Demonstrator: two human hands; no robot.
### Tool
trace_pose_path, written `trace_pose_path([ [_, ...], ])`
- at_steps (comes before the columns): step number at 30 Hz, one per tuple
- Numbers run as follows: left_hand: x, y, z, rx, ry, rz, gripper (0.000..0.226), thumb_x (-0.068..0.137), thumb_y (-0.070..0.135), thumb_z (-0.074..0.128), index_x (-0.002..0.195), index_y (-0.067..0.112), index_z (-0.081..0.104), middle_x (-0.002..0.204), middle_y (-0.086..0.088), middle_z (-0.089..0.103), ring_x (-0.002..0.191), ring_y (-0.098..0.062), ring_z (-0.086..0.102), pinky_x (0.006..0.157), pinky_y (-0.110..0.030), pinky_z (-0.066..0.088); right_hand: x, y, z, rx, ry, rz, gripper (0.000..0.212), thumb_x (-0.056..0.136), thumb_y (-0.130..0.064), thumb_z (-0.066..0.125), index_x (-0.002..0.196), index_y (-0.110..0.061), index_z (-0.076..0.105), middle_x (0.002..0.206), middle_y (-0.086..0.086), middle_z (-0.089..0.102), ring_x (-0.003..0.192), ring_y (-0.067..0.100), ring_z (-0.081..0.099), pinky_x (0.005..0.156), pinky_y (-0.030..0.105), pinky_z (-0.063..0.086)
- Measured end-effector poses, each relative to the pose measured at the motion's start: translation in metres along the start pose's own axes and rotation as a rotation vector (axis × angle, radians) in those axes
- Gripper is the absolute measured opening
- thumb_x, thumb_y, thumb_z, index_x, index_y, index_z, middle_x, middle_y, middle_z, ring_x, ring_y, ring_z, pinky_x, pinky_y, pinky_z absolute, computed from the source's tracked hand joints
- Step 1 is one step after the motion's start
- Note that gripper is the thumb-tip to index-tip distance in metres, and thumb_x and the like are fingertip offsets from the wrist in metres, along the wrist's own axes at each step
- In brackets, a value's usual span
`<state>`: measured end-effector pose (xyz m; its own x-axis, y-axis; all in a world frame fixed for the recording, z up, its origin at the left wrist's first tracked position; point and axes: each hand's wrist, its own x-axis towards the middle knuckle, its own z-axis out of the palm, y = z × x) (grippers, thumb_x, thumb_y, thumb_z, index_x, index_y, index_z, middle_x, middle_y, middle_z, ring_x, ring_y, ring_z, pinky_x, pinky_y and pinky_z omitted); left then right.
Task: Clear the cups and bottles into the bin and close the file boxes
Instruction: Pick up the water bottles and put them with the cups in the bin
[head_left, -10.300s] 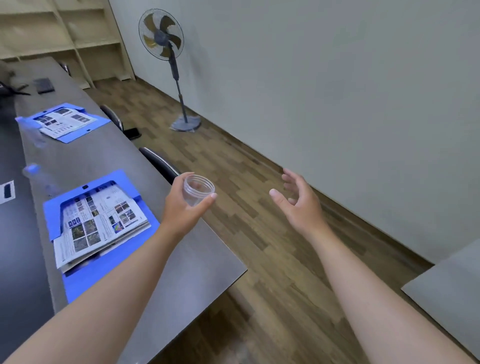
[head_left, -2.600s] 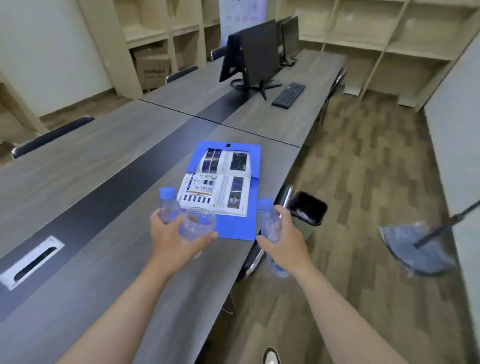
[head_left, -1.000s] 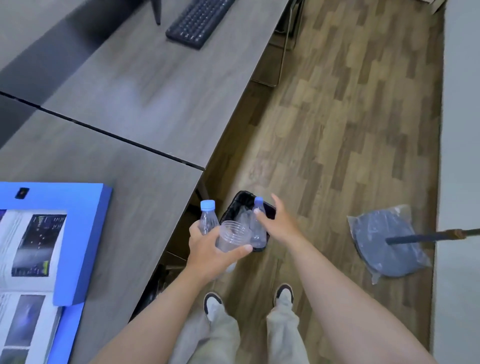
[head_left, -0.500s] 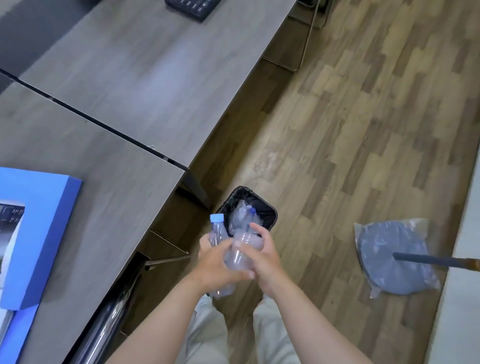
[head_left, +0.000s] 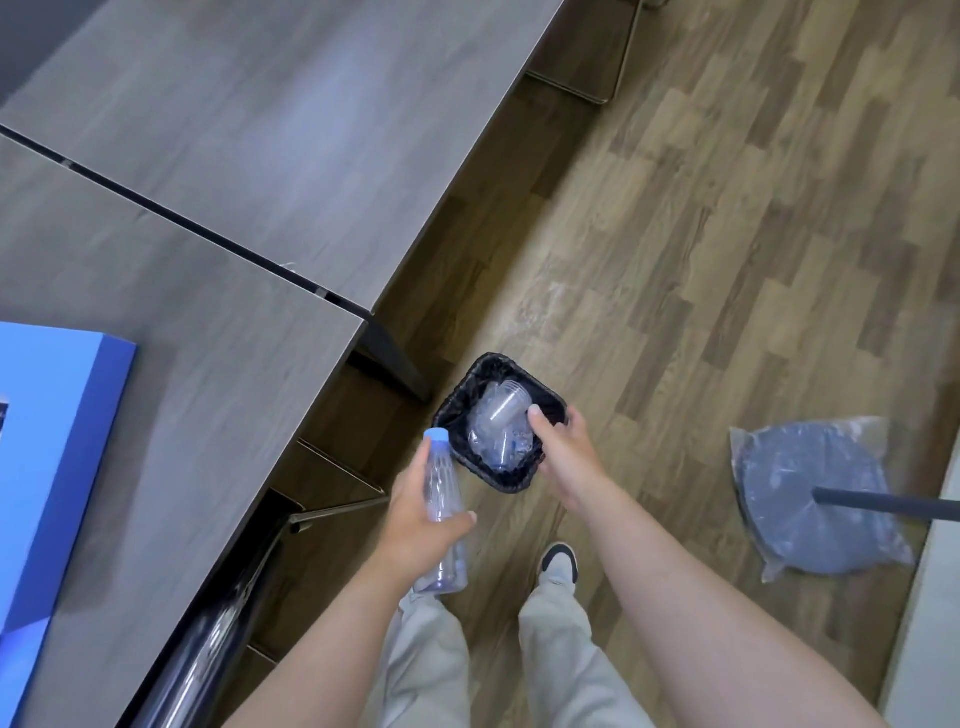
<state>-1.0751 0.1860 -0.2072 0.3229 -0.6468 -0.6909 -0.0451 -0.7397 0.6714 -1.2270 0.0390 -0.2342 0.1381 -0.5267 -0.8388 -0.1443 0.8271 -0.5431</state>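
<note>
A small black bin (head_left: 452, 410) with a black liner stands on the wooden floor beside the desk. Inside it lie a clear plastic cup (head_left: 506, 405) and crumpled clear bottles. My left hand (head_left: 415, 519) grips a clear plastic bottle (head_left: 441, 499) with a light blue cap, held just left of the bin. My right hand (head_left: 563, 457) hovers over the bin's right rim with fingers spread and nothing in it. The corner of an open blue file box (head_left: 57, 457) lies on the desk at the far left.
The grey desk (head_left: 218, 218) fills the left and top. A chair's chrome frame (head_left: 332, 506) sits tucked under the desk edge. A fan base wrapped in plastic (head_left: 810, 499) with its pole stands on the floor at right. My legs and one shoe are below.
My right hand has let the cup drop into the bin and opened. The left hand now holds only the bottle, a little left of the bin.
</note>
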Motion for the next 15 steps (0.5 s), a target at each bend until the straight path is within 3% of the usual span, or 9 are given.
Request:
trace_pose_path([
  [7, 0.043, 0.036, 0.012, -0.068, -0.032, 0.076, 0.107, 0.077, 0.008, 0.085, 0.160, 0.037, 0.023, 0.147, 0.008, 0.039, 0.141, -0.009, 0.038, 0.119, -0.038, 0.035, -0.006, 0.014, -0.004, 0.032, 0.117, -0.001, 0.074, 0.095, -0.055, 0.059, 0.157, -0.028, 0.028, 0.151, -0.002, 0.047, 0.130, 0.018, 0.050, 0.109, 0.043, 0.044],
  [11, 0.064, 0.047, 0.017, -0.046, -0.047, 0.092, 0.111, 0.072, 0.027, 0.090, 0.161, 0.036, 0.023, 0.157, 0.006, 0.031, 0.146, -0.012, 0.035, 0.121, -0.042, 0.035, -0.010, 0.010, -0.006, -0.013, 0.116, -0.044, 0.071, 0.095, -0.059, 0.056, 0.155, -0.029, 0.030, 0.137, -0.009, 0.049, 0.124, 0.014, 0.050, 0.111, 0.044, 0.044],
  [15, 0.068, 0.052, 0.008, 0.011, -0.010, 0.157, 0.101, 0.076, 0.029, 0.088, 0.158, 0.037, 0.031, 0.149, 0.014, 0.032, 0.145, -0.013, 0.037, 0.121, -0.042, 0.036, -0.012, -0.003, -0.007, -0.071, 0.138, -0.103, 0.068, 0.095, -0.058, 0.058, 0.153, -0.028, 0.036, 0.137, -0.010, 0.052, 0.126, 0.014, 0.053, 0.112, 0.045, 0.044],
])
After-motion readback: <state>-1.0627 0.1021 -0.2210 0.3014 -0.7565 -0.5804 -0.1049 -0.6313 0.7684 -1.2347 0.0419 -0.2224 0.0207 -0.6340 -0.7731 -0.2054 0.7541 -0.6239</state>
